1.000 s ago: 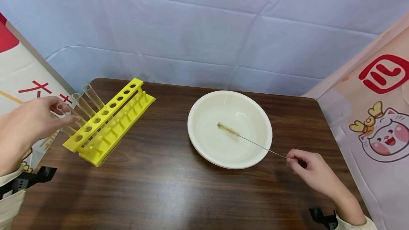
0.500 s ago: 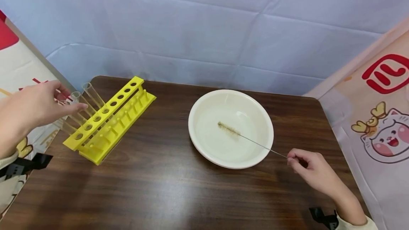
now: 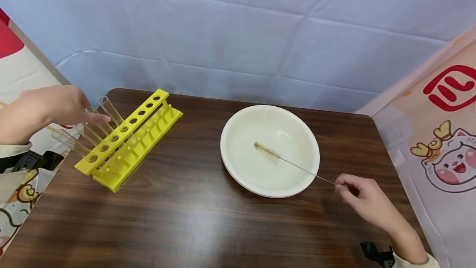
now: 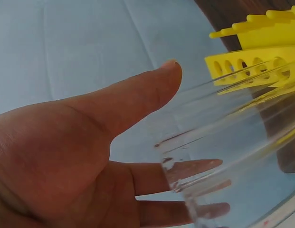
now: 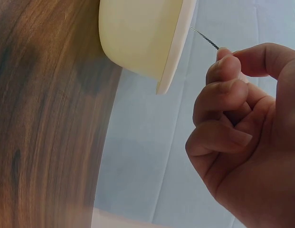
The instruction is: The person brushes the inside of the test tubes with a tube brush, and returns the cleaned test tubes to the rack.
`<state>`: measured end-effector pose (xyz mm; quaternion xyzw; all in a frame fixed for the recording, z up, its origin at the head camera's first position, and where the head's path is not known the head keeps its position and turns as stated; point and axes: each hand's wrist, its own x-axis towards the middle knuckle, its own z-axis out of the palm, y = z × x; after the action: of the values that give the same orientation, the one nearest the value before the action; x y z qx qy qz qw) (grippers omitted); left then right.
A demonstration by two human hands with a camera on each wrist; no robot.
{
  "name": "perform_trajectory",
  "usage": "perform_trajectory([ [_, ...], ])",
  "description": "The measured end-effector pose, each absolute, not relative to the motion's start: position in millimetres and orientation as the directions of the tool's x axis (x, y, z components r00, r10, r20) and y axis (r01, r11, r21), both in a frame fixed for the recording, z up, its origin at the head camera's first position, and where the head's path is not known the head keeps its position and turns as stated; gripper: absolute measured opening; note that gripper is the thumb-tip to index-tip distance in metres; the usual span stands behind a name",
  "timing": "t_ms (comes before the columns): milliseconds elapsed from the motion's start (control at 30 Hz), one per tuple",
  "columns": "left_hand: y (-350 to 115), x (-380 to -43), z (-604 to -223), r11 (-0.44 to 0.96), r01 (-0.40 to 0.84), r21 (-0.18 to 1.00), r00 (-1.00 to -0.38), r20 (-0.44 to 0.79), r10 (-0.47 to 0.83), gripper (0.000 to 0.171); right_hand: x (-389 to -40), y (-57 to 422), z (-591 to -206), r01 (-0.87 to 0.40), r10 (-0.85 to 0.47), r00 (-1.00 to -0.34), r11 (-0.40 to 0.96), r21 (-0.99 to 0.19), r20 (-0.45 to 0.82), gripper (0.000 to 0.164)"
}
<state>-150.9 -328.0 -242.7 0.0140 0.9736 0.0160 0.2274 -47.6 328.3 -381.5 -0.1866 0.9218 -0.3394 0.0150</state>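
Note:
At the left, a yellow test tube rack (image 3: 124, 159) holds several clear glass test tubes (image 3: 70, 142), all leaning to the left. My left hand (image 3: 55, 108) is over the tubes' upper ends and partly hides them. In the left wrist view its thumb (image 4: 152, 88) is straight and the other fingers are extended, on either side of the tube mouths, gripping none. My right hand (image 3: 362, 195) pinches the wire handle of a test tube brush (image 3: 265, 150) between thumb and index finger. The brush's bristled head lies inside a white bowl (image 3: 225, 152), its wire crossing the rim.
Rack and bowl stand apart on a dark wooden table (image 3: 178, 218). A pale cloth backdrop (image 3: 238, 44) hangs behind it, with printed panels at both sides. Several rack holes at the far end carry no tube, and a row of yellow pegs runs along the rack's right side.
My left hand has moved away from the nearest tube, up and right along the row toward the farther tubes. The right hand and brush have stayed nearly still.

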Motion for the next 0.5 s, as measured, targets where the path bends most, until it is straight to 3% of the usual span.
perform_trajectory([
  [133, -326.5, -154.8, -245.1, 0.996, 0.072, 0.043, -0.881, -0.465, 0.084, 0.064, -47.9, 328.3, -382.1, -0.335, -0.352, -0.930, 0.703, -0.628, 0.102, 0.033],
  [333, -324.6, -154.9, -251.5, 0.999, 0.045, -0.002, -0.880, -0.474, 0.039, 0.057, -48.3, 328.3, -382.0, -0.347, -0.354, -0.928, 0.706, -0.618, 0.117, 0.034],
  [500, -324.3, -156.3, -252.8, 0.998, 0.054, 0.030, -0.881, -0.469, 0.062, 0.049, -48.2, 328.3, -381.2, -0.345, -0.350, -0.929, 0.706, -0.619, 0.119, 0.034],
])
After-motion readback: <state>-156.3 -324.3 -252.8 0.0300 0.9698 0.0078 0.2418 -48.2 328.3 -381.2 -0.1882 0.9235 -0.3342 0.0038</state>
